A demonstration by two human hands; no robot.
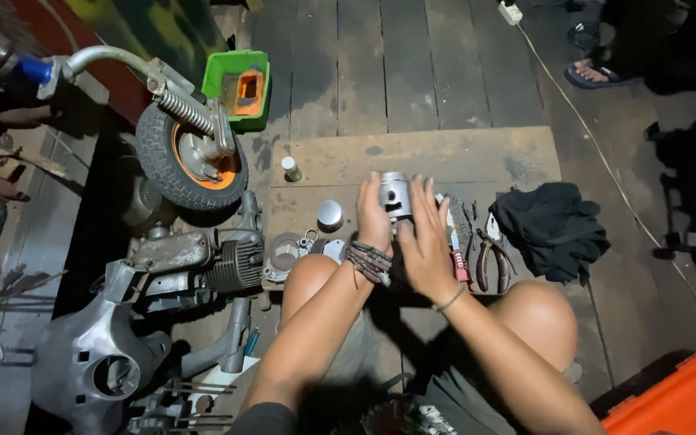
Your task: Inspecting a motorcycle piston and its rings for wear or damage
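A metal piston (395,196) is raised above the brown board (445,157) on the plank floor, just past the person's knees. The left hand (374,216) grasps its left side with curled fingers, a beaded wristband on that wrist. The right hand (424,242) lies flat and spread against the piston's right side, fingers straight, pressing rather than closing around it. Below the hands lie red-handled pliers (491,259) and small tools, with a black cloth (553,225) to the right. A round metal cap (330,215) and a small white bottle (291,168) sit to the left, near a scooter engine (203,262) and its orange-rimmed wheel (191,157).
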